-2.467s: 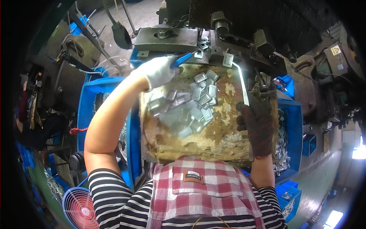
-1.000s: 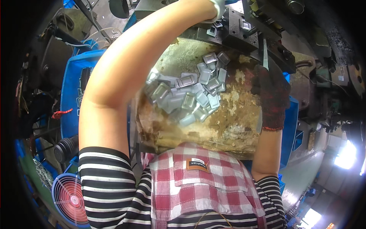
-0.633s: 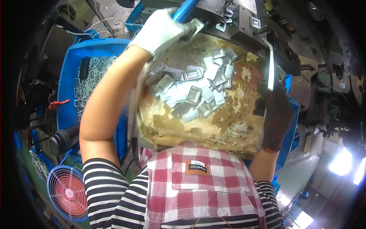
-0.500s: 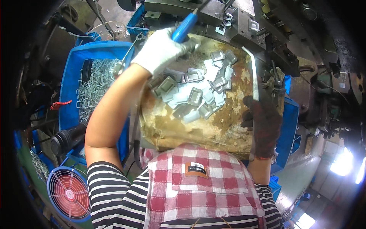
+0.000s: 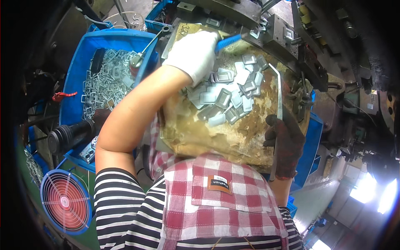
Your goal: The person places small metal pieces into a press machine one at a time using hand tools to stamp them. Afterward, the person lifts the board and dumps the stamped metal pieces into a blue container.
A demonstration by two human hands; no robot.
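Note:
My left hand [image 5: 198, 56], in a white glove, is closed around a slim blue-handled tool [image 5: 228, 42]. The tool points right, towards the metal press block; its far tip is hard to make out. Below and right of this hand lies a heap of small rectangular metal pieces [image 5: 223, 98] with raised frames, on a worn, stained board [image 5: 233, 146]. At the board's right side my right hand [image 5: 287, 141], in a dark glove, grips long metal tweezers [image 5: 279, 96]. Their bent tip points away from me, beside the heap and apart from it.
A blue bin [image 5: 68, 83] full of small metal frames stands at left, with a black cylinder [image 5: 71, 135] at its near edge. A fan [image 5: 65, 202] stands lower left. Beyond the board is a metal die block [image 5: 275, 37] with pieces on it. Another blue bin [image 5: 310, 143] sits right.
My left hand has moved right, and the blue-handled tool has swung from pointing steeply away to lying nearly level. My right hand keeps the tweezers in much the same place. The view has shifted slightly.

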